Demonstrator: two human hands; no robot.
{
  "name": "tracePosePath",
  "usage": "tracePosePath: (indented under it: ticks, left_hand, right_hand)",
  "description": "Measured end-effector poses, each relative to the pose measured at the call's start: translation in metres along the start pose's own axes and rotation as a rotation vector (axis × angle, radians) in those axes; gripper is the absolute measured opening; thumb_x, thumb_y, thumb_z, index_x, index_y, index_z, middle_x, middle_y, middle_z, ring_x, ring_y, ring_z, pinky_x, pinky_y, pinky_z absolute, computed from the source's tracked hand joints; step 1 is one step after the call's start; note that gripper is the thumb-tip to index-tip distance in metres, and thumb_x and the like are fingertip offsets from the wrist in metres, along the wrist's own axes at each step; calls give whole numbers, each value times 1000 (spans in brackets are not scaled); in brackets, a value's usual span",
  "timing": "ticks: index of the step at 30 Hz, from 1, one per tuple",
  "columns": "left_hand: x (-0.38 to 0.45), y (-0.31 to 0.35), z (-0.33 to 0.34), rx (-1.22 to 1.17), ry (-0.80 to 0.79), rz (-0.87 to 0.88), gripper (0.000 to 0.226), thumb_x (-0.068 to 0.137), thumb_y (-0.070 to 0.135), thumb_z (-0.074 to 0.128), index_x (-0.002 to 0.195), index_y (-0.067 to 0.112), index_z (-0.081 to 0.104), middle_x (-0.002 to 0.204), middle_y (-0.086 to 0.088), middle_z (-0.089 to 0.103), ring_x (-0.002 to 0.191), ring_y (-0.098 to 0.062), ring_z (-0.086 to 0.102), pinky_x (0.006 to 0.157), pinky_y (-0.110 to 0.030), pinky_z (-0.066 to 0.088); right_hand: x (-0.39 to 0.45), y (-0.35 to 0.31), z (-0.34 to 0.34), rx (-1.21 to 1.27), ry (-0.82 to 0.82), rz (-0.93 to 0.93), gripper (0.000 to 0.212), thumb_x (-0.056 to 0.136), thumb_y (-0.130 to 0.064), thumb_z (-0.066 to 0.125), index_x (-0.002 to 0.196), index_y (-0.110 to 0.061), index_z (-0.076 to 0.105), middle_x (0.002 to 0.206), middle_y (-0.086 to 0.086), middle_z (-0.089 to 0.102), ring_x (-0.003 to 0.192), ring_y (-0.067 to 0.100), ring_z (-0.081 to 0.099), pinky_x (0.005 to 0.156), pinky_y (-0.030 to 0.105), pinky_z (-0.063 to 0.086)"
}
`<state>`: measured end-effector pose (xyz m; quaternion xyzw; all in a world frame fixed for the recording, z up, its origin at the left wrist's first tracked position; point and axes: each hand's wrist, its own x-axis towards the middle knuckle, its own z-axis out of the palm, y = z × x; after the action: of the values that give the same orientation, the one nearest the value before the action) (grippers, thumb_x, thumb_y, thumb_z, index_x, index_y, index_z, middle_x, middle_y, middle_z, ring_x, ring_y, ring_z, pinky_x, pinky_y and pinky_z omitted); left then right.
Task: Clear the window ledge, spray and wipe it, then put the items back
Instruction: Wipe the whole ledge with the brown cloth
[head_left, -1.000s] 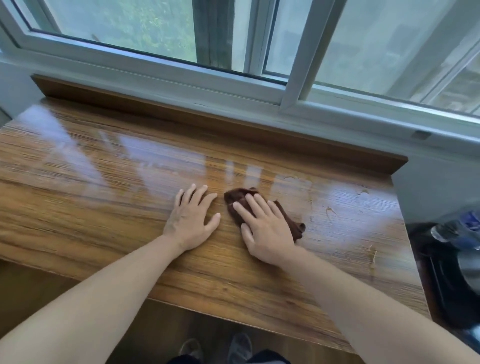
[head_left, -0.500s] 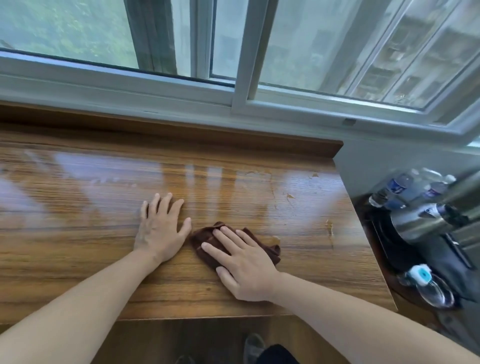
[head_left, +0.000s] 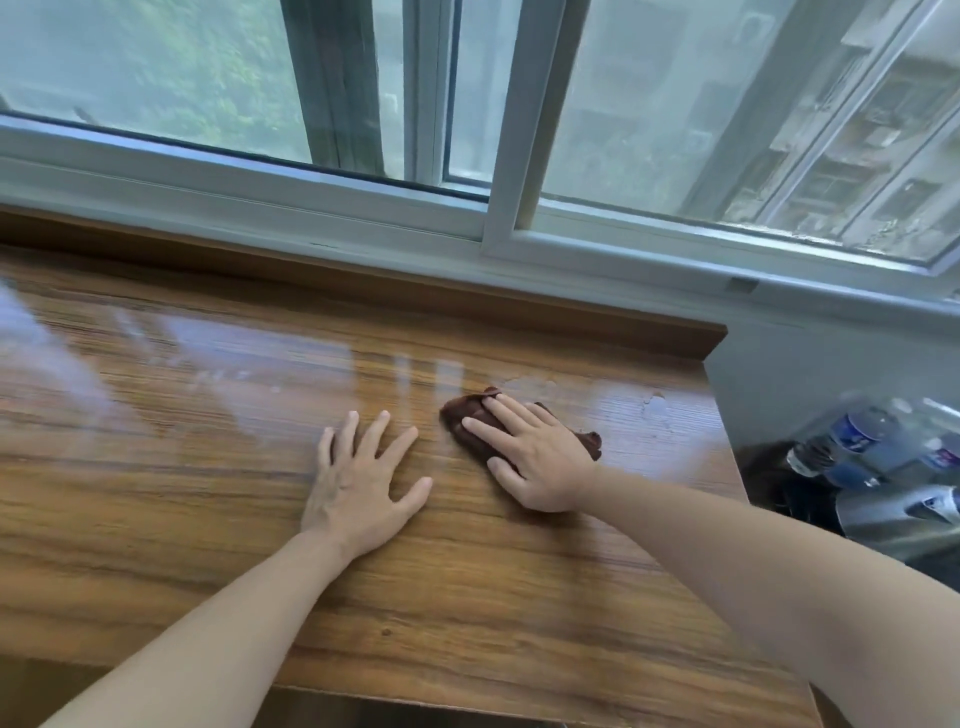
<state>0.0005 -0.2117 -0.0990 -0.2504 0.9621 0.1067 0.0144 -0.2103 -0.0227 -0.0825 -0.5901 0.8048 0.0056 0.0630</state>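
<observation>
Under the right hand (head_left: 540, 462): brown cloth (head_left: 467, 413).

You get bright daylight through the white-framed sliding window (head_left: 498, 208); it glares in pale streaks across the glossy brown wood-grain ledge (head_left: 208, 395). Edges bow and blur.

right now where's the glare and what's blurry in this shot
Head view: pale window reflections streak the glossy wooden ledge, strongest at the far left and just beyond the left hand; the bottles at the right edge are smeared and soft; the window frame lines splay from wide-angle distortion; the right hand and brown cloth stay fairly sharp.
</observation>
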Motion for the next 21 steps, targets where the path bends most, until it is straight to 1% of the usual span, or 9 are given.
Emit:
tracePosePath:
  ticks: [3, 7, 11, 12, 14, 16, 18, 20, 21]
  left_hand:
    - [2, 3, -3, 38, -13, -20, 80, 85, 82, 21, 158, 48, 25, 171, 5, 15, 158, -29, 0, 126, -52, -5]
    - [2, 4, -5, 56, -21, -28, 79, 86, 82, 19, 157, 49, 23, 170, 6, 14, 158, -28, 0, 126, -52, -5]
    - [3, 4, -4, 57, -18, -32, 75, 88, 82, 20, 156, 50, 23, 170, 7, 14, 157, -28, -1, 126, -53, -4]
    - [3, 4, -3, 48, -11, -32, 75, 87, 82, 21, 155, 50, 25, 169, 6, 15, 157, -28, 0, 126, -53, -3]
    - [3, 3, -3, 37, -1, -32, 75, 87, 81, 22, 155, 50, 27, 169, 5, 18, 157, -28, 2, 126, -53, -2]
    - [3, 4, -3, 33, 16, -30, 74, 87, 81, 24, 154, 50, 30, 168, 4, 21, 157, -29, 5, 126, -53, -1]
    - [3, 6, -1, 40, 28, -30, 74, 88, 81, 26, 154, 49, 33, 168, 4, 24, 157, -30, 7, 126, -54, 1]
    - [4, 5, 1, 47, 29, -27, 73, 88, 81, 26, 153, 49, 34, 167, 4, 25, 157, -30, 8, 126, -54, 3]
    - [5, 5, 1, 50, 30, -25, 72, 88, 81, 27, 153, 49, 35, 167, 4, 25, 157, -30, 9, 126, -54, 4]
  right_hand:
    - [30, 29, -6, 18, 22, 102, 63, 101, -54, 21, 163, -41, 19, 172, 6, 18, 160, 24, 11, 127, 48, 17]
    - [67, 59, -9, 44, 47, 223, 63, 101, -53, 18, 163, -39, 18, 172, 7, 20, 159, 25, 11, 128, 46, 13]
    - [78, 53, -9, 64, 57, 302, 60, 104, -47, 22, 163, -37, 16, 173, 6, 15, 159, 25, 8, 129, 46, 8]
    - [73, 47, -9, 55, 61, 270, 59, 105, -46, 24, 163, -37, 16, 173, 6, 15, 159, 25, 8, 128, 46, 8]
    - [54, 38, -7, 32, 53, 119, 58, 106, -44, 27, 163, -38, 18, 173, 5, 15, 160, 25, 8, 128, 45, 7]
    - [32, 37, -5, 13, 5, -52, 58, 106, -45, 26, 163, -40, 18, 174, 3, 13, 161, 23, 5, 130, 44, 5]
    - [26, 49, -7, -7, -47, -156, 58, 107, -46, 24, 164, -39, 17, 174, 2, 12, 161, 21, 3, 130, 45, 5]
    - [38, 65, -10, -32, -53, -151, 58, 107, -46, 24, 164, -38, 18, 174, 3, 13, 161, 21, 5, 130, 45, 8]
    - [48, 72, -12, -31, -42, -90, 59, 106, -46, 24, 164, -38, 18, 173, 3, 15, 161, 22, 7, 129, 44, 9]
